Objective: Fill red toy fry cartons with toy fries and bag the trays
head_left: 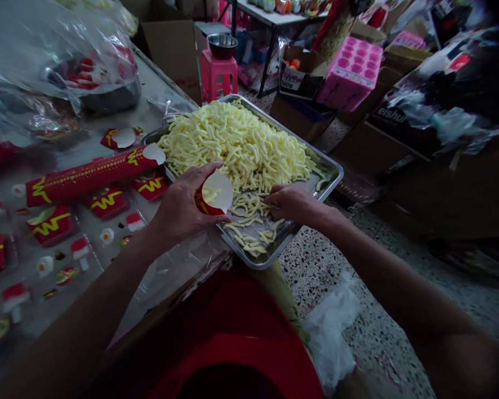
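My left hand (pixel 182 198) grips a small red and white fry box (pixel 221 191), tilted with its mouth towards the tray and a few fries inside. Beside it stands a metal tray (pixel 335 176), heaped with pale yellow, curved fries (pixel 233 138). Over the tray's near right part, my right hand (pixel 289 204) is closed, its curled fingers down among the loose fries; the fingertips are partly hidden. A long nested stack of red fry boxes (pixel 87 176) lies to the left of my left hand.
On the table, filled red cartons (pixel 52 224) lie among small moulded toy pieces (pixel 81 247) in clear plastic. A metal bowl (pixel 116 95) sits under plastic sheeting. Beyond are a pink stool (pixel 219 72) with a bowl and a pink box (pixel 350 72). A plastic bag (pixel 335 327) lies on the floor.
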`<control>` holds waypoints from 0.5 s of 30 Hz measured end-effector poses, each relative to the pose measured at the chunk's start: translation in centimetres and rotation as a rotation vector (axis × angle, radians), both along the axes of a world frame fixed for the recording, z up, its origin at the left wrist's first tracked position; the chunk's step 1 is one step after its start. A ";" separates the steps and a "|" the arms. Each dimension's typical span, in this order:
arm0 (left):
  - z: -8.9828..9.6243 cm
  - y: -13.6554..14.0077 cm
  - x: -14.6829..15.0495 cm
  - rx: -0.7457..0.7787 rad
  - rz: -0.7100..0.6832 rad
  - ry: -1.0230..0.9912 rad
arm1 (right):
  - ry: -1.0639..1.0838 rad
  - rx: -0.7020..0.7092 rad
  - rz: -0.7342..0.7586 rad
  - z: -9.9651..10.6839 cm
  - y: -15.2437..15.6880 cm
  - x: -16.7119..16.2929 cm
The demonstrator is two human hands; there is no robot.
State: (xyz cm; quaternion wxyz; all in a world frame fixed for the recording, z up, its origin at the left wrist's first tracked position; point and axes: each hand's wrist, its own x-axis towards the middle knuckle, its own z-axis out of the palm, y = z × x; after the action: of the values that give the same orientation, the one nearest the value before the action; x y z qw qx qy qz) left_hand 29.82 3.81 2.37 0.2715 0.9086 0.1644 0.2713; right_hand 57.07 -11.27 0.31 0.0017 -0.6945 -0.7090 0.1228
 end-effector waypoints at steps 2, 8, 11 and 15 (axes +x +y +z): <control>-0.1 -0.1 0.3 -0.013 -0.030 0.022 | -0.001 -0.008 -0.043 -0.5 0.4 -0.1; -0.1 -0.4 1.2 -0.036 -0.023 0.144 | 0.014 0.036 -0.195 -1.3 0.9 -0.7; 0.0 -0.7 1.0 -0.007 0.017 0.236 | 0.096 0.140 -0.252 0.5 -0.1 -0.5; -0.1 -2.7 1.7 0.089 0.113 0.345 | 0.105 0.249 -0.256 4.6 -1.3 -1.1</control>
State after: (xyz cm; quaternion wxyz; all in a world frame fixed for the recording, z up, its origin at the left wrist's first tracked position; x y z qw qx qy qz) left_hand 31.49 1.09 2.29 0.1833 0.9421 0.2471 0.1333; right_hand 55.99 -12.56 4.95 0.1402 -0.7661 -0.6234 0.0689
